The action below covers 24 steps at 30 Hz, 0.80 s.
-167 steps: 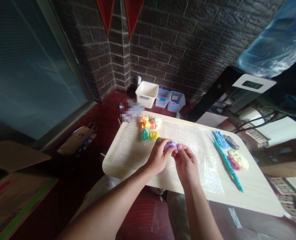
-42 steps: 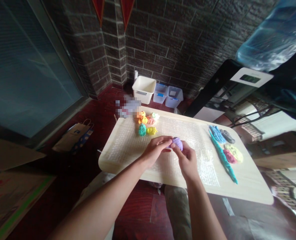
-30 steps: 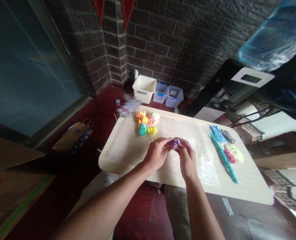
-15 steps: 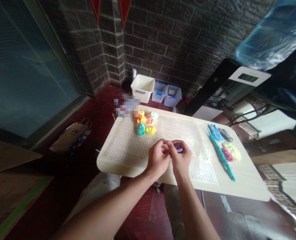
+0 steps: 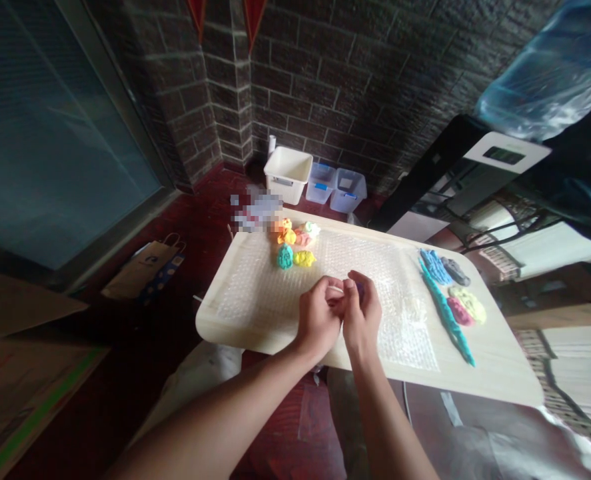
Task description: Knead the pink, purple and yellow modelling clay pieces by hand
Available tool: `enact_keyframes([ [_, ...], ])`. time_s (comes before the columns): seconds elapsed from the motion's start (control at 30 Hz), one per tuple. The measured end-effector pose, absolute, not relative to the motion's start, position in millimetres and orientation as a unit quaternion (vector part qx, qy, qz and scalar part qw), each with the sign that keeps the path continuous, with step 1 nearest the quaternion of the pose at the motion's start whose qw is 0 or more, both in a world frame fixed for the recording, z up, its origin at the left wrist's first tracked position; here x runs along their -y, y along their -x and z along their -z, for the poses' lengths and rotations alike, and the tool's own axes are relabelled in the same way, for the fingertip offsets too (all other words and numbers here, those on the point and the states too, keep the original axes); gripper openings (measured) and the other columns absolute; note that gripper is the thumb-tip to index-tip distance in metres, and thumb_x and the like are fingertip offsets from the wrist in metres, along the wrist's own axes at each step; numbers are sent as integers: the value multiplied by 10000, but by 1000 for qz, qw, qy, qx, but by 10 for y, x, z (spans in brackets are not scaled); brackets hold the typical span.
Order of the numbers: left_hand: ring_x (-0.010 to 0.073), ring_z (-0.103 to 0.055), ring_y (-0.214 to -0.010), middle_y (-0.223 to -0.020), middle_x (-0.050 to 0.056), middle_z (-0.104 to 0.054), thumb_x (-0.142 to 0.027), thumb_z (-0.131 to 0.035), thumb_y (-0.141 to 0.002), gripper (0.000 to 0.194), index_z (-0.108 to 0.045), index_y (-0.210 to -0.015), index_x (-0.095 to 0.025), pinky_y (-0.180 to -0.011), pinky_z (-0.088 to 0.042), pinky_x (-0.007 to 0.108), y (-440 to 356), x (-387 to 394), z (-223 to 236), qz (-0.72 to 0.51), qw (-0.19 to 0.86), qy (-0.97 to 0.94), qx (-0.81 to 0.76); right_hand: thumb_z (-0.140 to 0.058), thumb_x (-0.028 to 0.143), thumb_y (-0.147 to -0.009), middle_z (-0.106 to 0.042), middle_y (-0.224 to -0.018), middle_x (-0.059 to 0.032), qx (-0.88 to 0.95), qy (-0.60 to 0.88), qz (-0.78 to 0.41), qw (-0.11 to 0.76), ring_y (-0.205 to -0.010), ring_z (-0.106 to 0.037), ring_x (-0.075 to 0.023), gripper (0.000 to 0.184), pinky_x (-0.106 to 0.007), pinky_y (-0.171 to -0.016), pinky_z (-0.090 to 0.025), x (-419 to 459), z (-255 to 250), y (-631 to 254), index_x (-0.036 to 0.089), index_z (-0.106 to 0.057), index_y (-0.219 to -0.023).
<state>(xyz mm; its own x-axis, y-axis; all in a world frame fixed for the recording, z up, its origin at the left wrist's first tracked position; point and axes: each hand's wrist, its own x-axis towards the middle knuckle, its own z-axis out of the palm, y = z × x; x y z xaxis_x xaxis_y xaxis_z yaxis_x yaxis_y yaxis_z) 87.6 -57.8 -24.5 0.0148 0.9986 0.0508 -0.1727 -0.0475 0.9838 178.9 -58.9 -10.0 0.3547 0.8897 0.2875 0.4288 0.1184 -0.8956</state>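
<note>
In right grip (image 5: pixel 361 317), purple lump (image 5: pixel 360 291) obscured.

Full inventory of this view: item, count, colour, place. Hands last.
Purple piece: 1, purple, over mid-table, mostly hidden
Table: 1, pale wood, centre
Bubble wrap: count unclear, clear, on table
Mixed cluster: count unclear, orange/peach/whitish, table's far left
Round lump: 1, teal-green, table's left
Yellow lump: 1, yellow, beside round lump
Long strip: 1, teal, table's right
Blue lump: 1, blue, table's right
Grey lump: 1, grey, table's right
Pink lump: 1, pink-red, table's right
Pale lump: 1, pale yellow, table's right
White bin: 1, white, floor by wall
Clear bins: 2, bluish, beside white bin
Paper bag: 1, brown, floor left
Pennants: 2, red, wall
Right hand: 1, bare, around purple piece
Left hand: 1, bare, against right hand
</note>
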Motion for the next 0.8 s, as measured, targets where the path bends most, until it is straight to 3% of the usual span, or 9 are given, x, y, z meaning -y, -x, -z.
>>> enact_keyframes([
  [0.13, 235, -800, -917, -959, 57, -820, -184, -684, -902, 195, -679, -1093, -227, -787, -619, 318, -918, 720, 152, -532, 505, -526, -429, -620, 658, -946, -723, -758, -72, 434, 651, -260, 565, -704, -667, -227, 503, -339, -644, -506, 546, 125, -1867, 174, -733, -868],
  [0.23, 232, -800, -928, -997, 66, -817, -256, -647, -960, 279, -657, -1237, -229, -802, -637, 330, -906, 747, 116, -531, 524, -535, -397, -696, 636, -901, -598, -558, -4, 349, 632, -320, 613, -492, -544, -150, 505, -288, -475, -417, 494, 112, -1974, 191, -649, -666],
  [0.33, 216, -796, -891, -1003, 76, -815, -318, -619, -992, 238, -627, -1206, -214, -783, -630, 324, -845, 675, 140, -545, 535, -498, -411, -792, 551, -830, -481, -457, 53, 265, 591, -380, 661, -370, -416, -101, 508, -260, -367, -306, 434, 87, -2066, 224, -514, -557],
  [0.47, 188, -776, -792, -916, 56, -803, -279, -581, -987, 129, -617, -1088, -208, -731, -591, 296, -775, 544, 204, -549, 531, -456, -457, -843, 420, -765, -378, -398, 96, 214, 552, -446, 671, -314, -291, -58, 532, -222, -317, -192, 396, 44, -2112, 235, -413, -511],
  [0.63, 185, -755, -745, -781, 20, -767, -228, -576, -950, 84, -658, -939, -210, -718, -561, 292, -800, 545, 220, -523, 522, -494, -458, -797, 403, -784, -314, -388, 117, 220, 543, -493, 644, -297, -238, -54, 533, -217, -289, -186, 415, -1, -2084, 251, -359, -520],
  [0.8, 188, -766, -770, -781, 16, -760, -176, -578, -905, 109, -678, -876, -207, -738, -570, 293, -840, 558, 226, -506, 535, -498, -458, -747, 352, -813, -249, -383, 128, 223, 534, -507, 638, -305, -182, -58, 546, -229, -292, -175, 449, -42, -2007, 257, -289, -530],
])
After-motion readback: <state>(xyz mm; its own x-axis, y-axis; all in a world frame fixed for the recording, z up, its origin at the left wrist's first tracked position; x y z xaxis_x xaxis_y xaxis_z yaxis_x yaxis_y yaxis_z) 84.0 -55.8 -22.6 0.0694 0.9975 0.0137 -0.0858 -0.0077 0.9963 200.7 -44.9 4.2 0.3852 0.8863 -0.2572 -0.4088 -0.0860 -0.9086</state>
